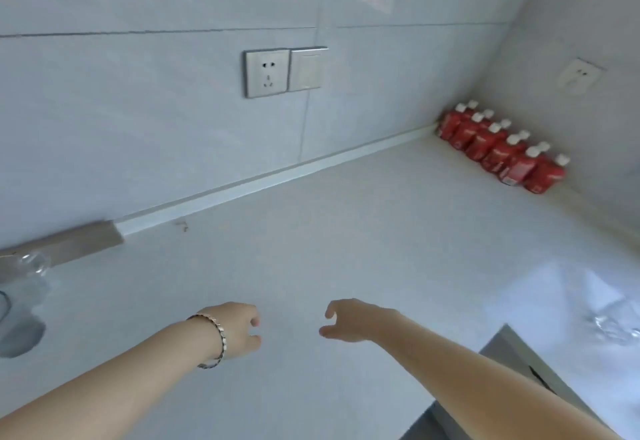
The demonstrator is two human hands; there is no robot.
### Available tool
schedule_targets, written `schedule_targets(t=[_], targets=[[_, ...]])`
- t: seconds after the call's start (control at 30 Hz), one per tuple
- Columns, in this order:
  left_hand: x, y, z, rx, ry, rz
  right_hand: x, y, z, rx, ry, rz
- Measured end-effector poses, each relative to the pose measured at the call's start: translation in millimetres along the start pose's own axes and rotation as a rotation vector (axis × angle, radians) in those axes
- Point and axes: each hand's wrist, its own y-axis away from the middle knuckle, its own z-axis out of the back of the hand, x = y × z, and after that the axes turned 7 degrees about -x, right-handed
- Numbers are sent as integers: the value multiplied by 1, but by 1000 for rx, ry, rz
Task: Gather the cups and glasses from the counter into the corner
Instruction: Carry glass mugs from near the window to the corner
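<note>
Both my hands hover over the pale counter (pixel 346 231), a little apart from each other. My left hand (pixel 239 330), with a metal bracelet on the wrist, has loosely curled fingers and holds nothing. My right hand (pixel 349 321) is also loosely curled and holds nothing. A clear glass (pixel 33 264) stands at the far left by the wall, and a darker cup or glass (pixel 15 330) sits in front of it at the frame's edge. Another clear glass (pixel 614 327) stands at the right edge, blurred. The corner (pixel 434 127) lies at the back right.
Several red bottles with white caps (pixel 502 150) line the right wall from the corner outward. A socket and switch (pixel 284 72) are on the back wall, another socket (pixel 580 75) on the right wall. The counter's front edge (pixel 512 339) drops off at lower right.
</note>
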Motion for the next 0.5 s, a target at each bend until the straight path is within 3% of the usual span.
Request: schedule_targets(t=[0.23, 0.5], targets=[[-246, -78, 10, -41, -116, -244, -250, 61, 31, -62, -97, -213], [-451, -126, -6, -27, -136, -342, -495, 112, 48, -483, -268, -604]])
